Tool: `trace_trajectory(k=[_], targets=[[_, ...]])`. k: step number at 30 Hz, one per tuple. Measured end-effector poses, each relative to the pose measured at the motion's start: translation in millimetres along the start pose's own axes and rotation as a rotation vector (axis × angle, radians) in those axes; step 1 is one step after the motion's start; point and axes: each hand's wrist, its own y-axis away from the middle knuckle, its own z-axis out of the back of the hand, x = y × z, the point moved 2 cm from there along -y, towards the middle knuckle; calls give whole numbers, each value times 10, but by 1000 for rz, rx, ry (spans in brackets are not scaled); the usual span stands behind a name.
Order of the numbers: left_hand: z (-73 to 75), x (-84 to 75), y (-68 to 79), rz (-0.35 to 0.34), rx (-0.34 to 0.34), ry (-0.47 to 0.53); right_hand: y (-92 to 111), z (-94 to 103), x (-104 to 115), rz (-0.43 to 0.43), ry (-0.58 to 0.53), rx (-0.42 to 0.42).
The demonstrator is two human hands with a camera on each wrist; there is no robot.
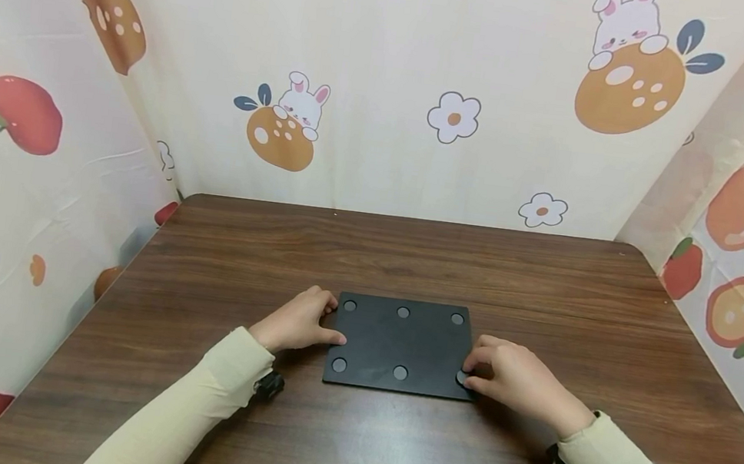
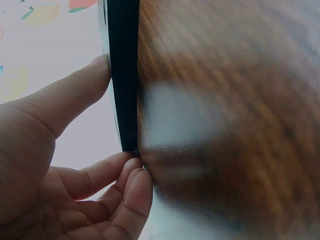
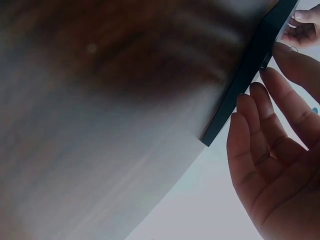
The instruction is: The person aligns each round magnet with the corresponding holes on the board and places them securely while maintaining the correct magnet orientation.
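A flat black rectangular board (image 1: 400,344) lies on the table, with several round grey discs along its far and near edges. My left hand (image 1: 302,322) holds the board's left side, its thumb on the top face and its curled fingers against the edge. At the near right corner, my right hand (image 1: 521,378) pinches a small round disc (image 1: 462,378) between thumb and index finger. In the right wrist view the disc (image 3: 267,61) shows as a thin dark rim at the board's top face, and its other side is hidden.
The brown wood-grain table (image 1: 410,260) has a cream curtain (image 1: 394,49) with fruit and rabbit prints behind it and at both sides. A dark strap-like device (image 1: 269,385) sits at the left wrist, another (image 1: 558,460) at the right.
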Motion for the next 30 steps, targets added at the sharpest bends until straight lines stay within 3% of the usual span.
trace_trajectory(k=[30], targets=[[8,-7,4,3,5,3,19,-8,6,33,-7,-3]])
